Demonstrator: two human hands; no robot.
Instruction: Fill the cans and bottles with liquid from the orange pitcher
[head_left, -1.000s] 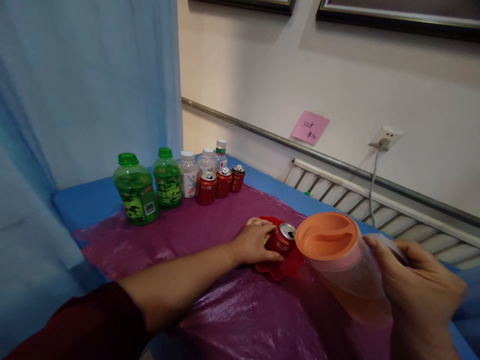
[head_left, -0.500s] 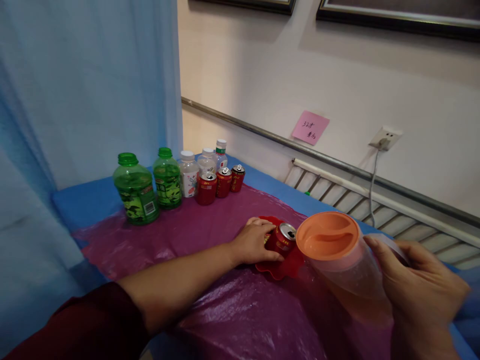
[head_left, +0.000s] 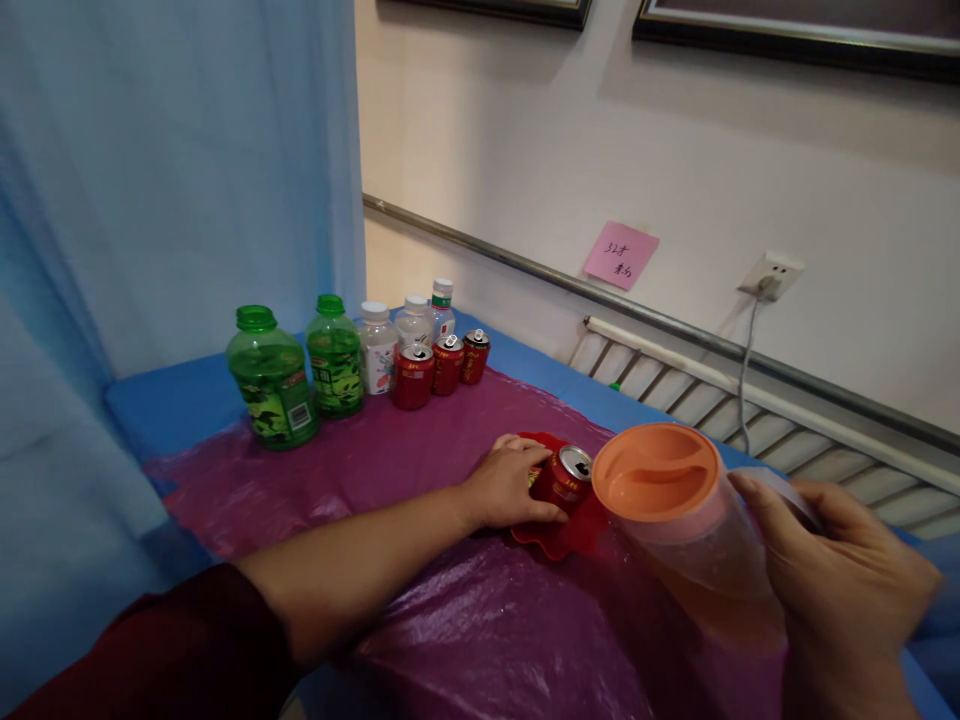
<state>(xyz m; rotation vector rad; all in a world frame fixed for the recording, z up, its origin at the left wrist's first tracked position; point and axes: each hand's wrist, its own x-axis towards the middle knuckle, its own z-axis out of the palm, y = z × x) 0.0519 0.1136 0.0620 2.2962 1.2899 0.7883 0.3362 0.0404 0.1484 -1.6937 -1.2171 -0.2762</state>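
Note:
My left hand (head_left: 514,484) is closed around the side of a red drink can (head_left: 562,482), which leans slightly with its opened top facing up. Beneath the can lies a red scalloped dish (head_left: 553,545). My right hand (head_left: 840,560) grips the handle of a clear plastic pitcher (head_left: 720,585) with an orange lid (head_left: 656,472). Brownish liquid shows inside the pitcher, which is tilted toward the can. Its lid edge is right beside the can's top; whether they touch, I cannot tell. No stream of liquid is visible.
Two green bottles (head_left: 270,385), several white-capped clear bottles (head_left: 377,350) and three cans (head_left: 413,378) stand at the back. Purple plastic sheeting (head_left: 360,480) covers part of the blue tabletop (head_left: 165,370). A radiator (head_left: 675,400) and a plugged-in cord (head_left: 744,370) are along the wall.

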